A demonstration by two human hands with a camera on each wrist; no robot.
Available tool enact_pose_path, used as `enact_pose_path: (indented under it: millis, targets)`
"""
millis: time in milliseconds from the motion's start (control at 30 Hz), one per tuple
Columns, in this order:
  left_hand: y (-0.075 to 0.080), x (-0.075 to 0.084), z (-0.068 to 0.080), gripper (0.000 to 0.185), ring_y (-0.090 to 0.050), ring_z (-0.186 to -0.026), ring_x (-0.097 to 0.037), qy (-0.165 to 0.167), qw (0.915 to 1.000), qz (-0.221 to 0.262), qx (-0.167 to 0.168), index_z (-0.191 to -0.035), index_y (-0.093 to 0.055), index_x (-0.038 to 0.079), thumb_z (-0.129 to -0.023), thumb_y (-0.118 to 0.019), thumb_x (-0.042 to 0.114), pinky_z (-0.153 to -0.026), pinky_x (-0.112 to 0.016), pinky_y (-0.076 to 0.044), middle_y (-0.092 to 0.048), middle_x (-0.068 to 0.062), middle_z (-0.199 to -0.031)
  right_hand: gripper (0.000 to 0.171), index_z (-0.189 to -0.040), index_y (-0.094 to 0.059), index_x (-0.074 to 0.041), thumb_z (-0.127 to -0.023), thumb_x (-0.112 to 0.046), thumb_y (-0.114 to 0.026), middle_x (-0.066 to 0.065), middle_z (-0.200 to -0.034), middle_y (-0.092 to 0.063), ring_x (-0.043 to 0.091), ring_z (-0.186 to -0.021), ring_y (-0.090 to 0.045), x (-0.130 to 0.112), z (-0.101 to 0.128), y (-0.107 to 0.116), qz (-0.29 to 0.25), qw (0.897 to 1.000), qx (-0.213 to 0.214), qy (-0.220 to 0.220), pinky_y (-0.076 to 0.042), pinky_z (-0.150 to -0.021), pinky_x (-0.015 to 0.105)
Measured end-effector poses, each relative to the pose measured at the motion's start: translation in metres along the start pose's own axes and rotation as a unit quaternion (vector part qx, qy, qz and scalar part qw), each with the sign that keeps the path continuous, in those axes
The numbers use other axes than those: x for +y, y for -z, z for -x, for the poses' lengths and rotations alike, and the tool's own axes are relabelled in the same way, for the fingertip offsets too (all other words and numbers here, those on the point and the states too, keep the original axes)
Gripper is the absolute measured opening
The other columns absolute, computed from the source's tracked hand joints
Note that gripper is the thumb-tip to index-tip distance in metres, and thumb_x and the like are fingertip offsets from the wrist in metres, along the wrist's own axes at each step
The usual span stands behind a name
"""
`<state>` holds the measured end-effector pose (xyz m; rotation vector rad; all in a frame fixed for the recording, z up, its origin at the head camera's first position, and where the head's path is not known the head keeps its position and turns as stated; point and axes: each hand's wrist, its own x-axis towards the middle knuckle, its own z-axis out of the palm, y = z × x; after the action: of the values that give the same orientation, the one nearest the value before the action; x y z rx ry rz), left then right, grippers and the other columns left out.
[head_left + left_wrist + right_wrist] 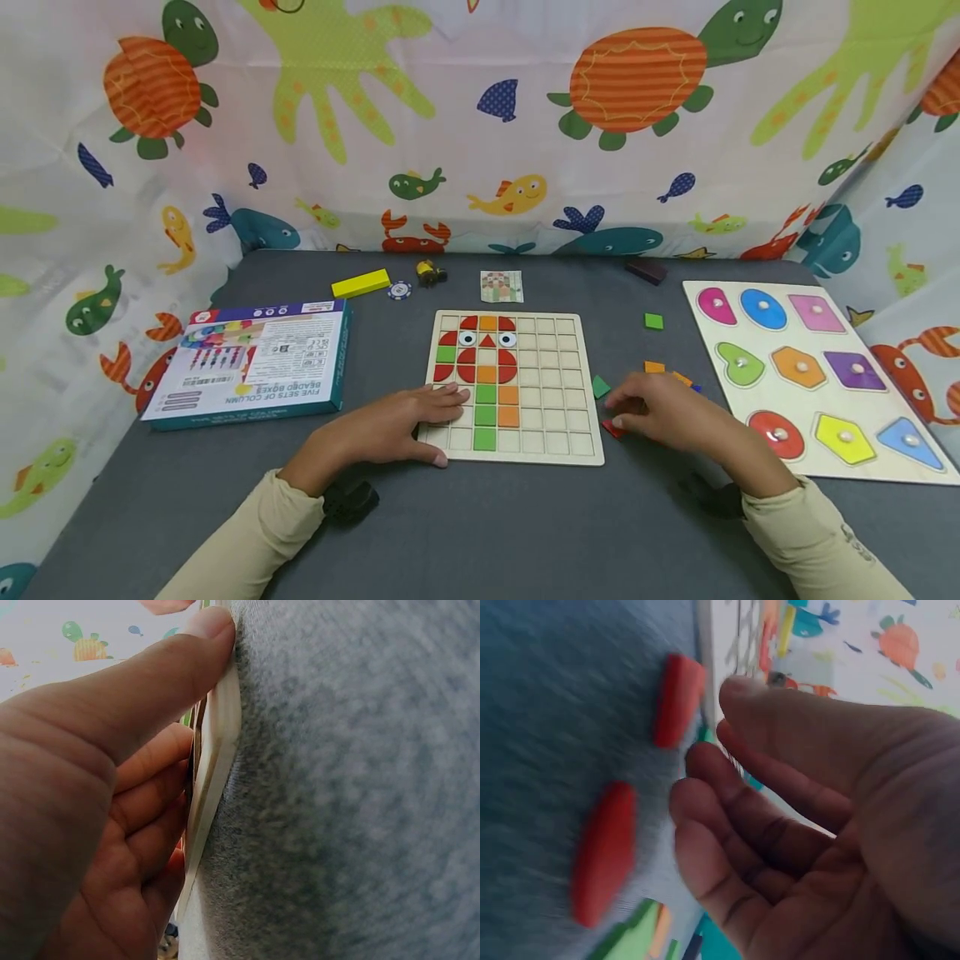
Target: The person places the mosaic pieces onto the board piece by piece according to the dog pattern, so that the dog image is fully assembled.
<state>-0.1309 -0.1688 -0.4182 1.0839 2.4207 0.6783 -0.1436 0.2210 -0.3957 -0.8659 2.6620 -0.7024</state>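
The left hand rests on the near left corner of the pale wooden grid board, which lies flat at the middle of the grey felt-covered desk. Its fingers lie fairly straight across the board's top while the thumb presses against the board's edge, so the hand steadies the board without clenching.

Coloured tiles fill part of the grid.

The right hand hovers just right of the board over loose tiles, its fingers loosely curled and holding nothing. Two flat red wooden pieces lie on the desk close to its fingertips, apart from them. A small green square tile sits farther back.
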Motion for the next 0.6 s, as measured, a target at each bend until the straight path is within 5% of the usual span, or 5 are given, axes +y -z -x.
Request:
enact_pose_path:
  millis: [267,600]
  targets:
    - [-0.001,-0.002,-0.001,0.073,-0.019,-0.145,-0.02,-0.003,1.0,0.002,-0.002,-0.146,-0.044,0.009,-0.086,-0.074,0.038,-0.113,-0.047,-0.024,-0.032,-0.001,-0.156,0.017,-0.099,-0.071,-0.011,-0.083,-0.011,-0.078,-0.005,-0.089,-0.054,0.009,-0.076,-0.051,-0.003,0.01,-0.012,0.004,1.0,-0.015,-0.017,-0.048,-0.065,0.026]
    - [-0.002,-0.001,-0.001,0.074,-0.018,-0.146,-0.019,0.005,1.0,0.006,-0.001,-0.147,-0.044,0.01,-0.086,-0.074,0.039,-0.113,-0.048,-0.023,-0.031,0.0,-0.156,0.01,-0.097,-0.071,-0.007,-0.088,-0.006,-0.071,-0.007,-0.08,-0.063,0.01,-0.07,-0.055,-0.012,-0.014,0.011,-0.001,1.0,-0.004,-0.008,-0.049,-0.063,0.03]
